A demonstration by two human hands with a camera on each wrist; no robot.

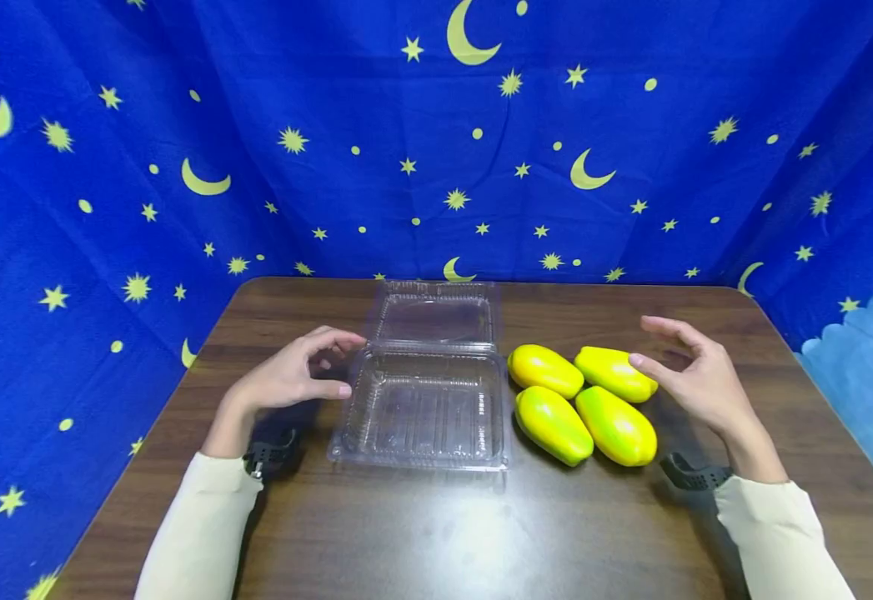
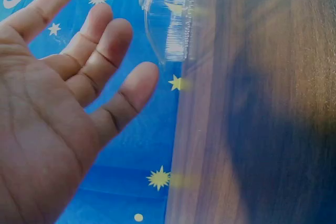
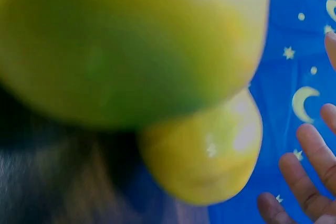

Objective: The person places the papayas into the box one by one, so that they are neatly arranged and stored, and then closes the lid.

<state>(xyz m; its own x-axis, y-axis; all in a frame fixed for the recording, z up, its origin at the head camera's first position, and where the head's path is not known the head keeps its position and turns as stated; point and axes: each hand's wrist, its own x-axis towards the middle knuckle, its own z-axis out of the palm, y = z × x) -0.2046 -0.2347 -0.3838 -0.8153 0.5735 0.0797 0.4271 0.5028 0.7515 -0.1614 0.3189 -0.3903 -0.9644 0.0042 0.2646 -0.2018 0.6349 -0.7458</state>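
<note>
A clear plastic clamshell box [image 1: 428, 408] lies on the table with its lid [image 1: 436, 321] folded back, away from me. My left hand [image 1: 289, 371] is beside the box's left rim, thumb and fingers spread apart and holding nothing. In the left wrist view the box's clear corner [image 2: 176, 19] shows beyond the fingertips. Several yellow-green papayas [image 1: 549, 425] lie in a cluster to the right of the box. Nearest to my right hand [image 1: 699, 379] is the back right papaya [image 1: 616, 373], whose end the thumb overlaps in the head view; the hand's fingers are extended, with nothing between them.
Beneath everything is a brown wooden table [image 1: 316, 533]. A blue curtain [image 1: 376, 108] with yellow moons and stars hangs behind it and along the left side. Light blue scalloped fabric [image 1: 871, 367] shows at the far right.
</note>
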